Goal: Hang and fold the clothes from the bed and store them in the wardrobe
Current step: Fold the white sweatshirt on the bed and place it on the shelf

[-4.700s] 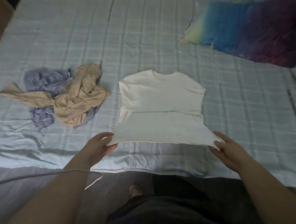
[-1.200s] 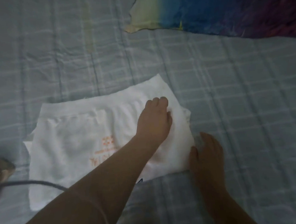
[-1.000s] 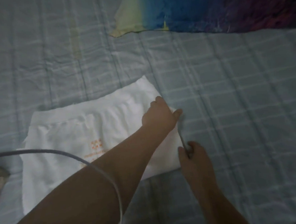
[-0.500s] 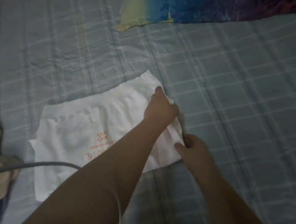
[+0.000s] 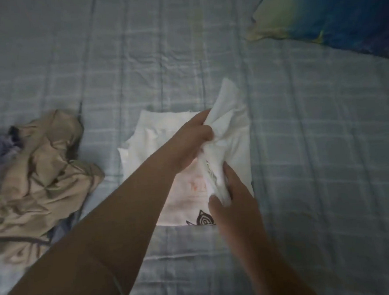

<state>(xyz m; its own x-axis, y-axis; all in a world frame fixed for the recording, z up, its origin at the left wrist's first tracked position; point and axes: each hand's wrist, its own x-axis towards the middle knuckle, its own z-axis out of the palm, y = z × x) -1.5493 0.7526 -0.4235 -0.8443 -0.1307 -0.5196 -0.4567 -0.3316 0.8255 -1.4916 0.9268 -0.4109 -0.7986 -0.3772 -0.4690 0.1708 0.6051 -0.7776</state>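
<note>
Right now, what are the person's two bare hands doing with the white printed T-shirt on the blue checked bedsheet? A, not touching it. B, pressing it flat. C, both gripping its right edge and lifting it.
C: the left hand and right hand both clutch bunched fabric of the white printed T-shirt, raised off the blue checked bedsheet.

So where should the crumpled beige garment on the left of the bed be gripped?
The crumpled beige garment lies bunched, with no clear hem or collar. Probably best pinched from above at its raised upper fold, then shaken out. Both hands, left hand and right hand, currently grip the white printed T-shirt.
</note>
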